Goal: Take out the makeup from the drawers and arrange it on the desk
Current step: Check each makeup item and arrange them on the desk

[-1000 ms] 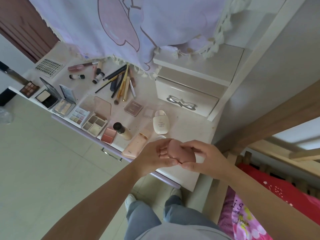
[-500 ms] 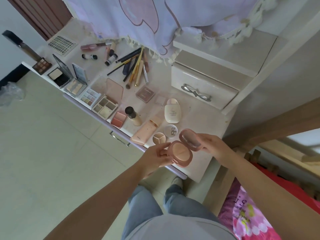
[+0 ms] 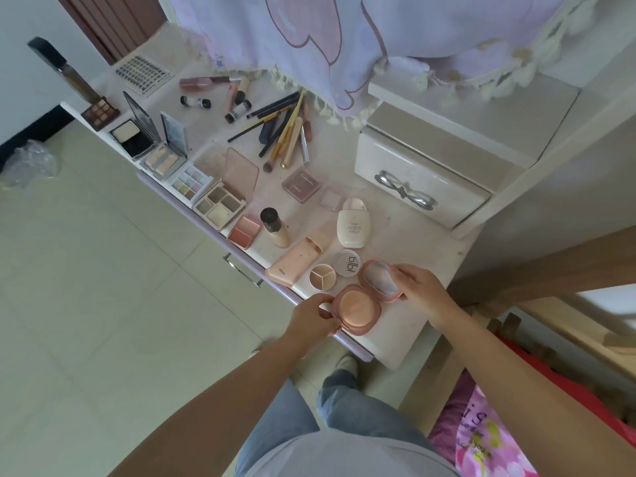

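Nearest the person, both hands worked one pink compact (image 3: 358, 309), opened flat at the front edge of the bench (image 3: 406, 325). The left hand (image 3: 315, 316) had its grip pinched on the base's near rim; the right hand (image 3: 418, 287) had its grip closed on the edge of the lid (image 3: 378, 280), which was tipped back on its hinge. The base looked as if it rested on the bench, though I could not tell for certain.

To do this step well, I judged the compact should be set down flat, clear of the bench edge, with the lid eased fully back so it would not tip over.

The compact was a rounded square of smooth plastic, its pan a matte peach disc, its lid lined with a pale mirror. Just beyond lay a small round three-part concealer pot (image 3: 321, 277) and a white round lid (image 3: 347, 264). Further on sat a glossy cream bottle (image 3: 351, 227), open palettes (image 3: 220, 208) of chalky squares, slim brushes (image 3: 282, 129), and a glossy white drawer (image 3: 423, 170), closed.
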Demonstrator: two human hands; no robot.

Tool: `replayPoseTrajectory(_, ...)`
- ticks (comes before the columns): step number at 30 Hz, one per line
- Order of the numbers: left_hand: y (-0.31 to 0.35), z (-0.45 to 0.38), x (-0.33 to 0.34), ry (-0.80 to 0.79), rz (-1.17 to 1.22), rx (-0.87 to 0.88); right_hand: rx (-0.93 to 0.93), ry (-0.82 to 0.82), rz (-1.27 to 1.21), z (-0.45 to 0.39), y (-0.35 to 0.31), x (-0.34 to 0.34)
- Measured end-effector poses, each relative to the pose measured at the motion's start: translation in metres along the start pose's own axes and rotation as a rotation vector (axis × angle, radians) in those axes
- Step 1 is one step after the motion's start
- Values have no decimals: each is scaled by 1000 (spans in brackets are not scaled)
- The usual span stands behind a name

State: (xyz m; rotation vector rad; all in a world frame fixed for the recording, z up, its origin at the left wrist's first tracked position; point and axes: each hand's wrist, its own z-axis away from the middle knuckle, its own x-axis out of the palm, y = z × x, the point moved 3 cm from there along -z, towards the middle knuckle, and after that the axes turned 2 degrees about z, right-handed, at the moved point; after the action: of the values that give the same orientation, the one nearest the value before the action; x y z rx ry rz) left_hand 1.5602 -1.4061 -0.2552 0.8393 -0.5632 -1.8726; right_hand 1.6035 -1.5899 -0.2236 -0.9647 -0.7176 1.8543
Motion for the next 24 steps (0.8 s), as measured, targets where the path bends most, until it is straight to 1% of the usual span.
replayPoseTrajectory(5,3,0,2,43,-123,14,-46,6,85,5,-2,-2)
replayPoseTrajectory(9,3,2,1,61,-275,57,-31,-14,57,6,-4,-4)
replayPoseTrajectory(11,2,3,-3,73,-327,63,-46,0,88,5,-6,-7)
replayPoseTrajectory(15,3,4,-20,138,-383,92,-125,203,233,-7,-22,-19)
replayPoseTrajectory(17,9,3,-31,175,-402,124,-188,213,329,-22,-40,-16)
replayPoseTrajectory(19,17,1,-42,221,-394,156,-211,151,468,-49,-59,-4)
replayPoseTrajectory(21,29,0,-53,258,-393,196,-151,95,600,-80,-72,11)
replayPoseTrajectory(23,39,-2,-63,266,-397,225,-40,92,690,-106,-77,23)
replayPoseTrajectory(24,43,-2,-67,267,-396,235,12,107,692,-117,-78,26)
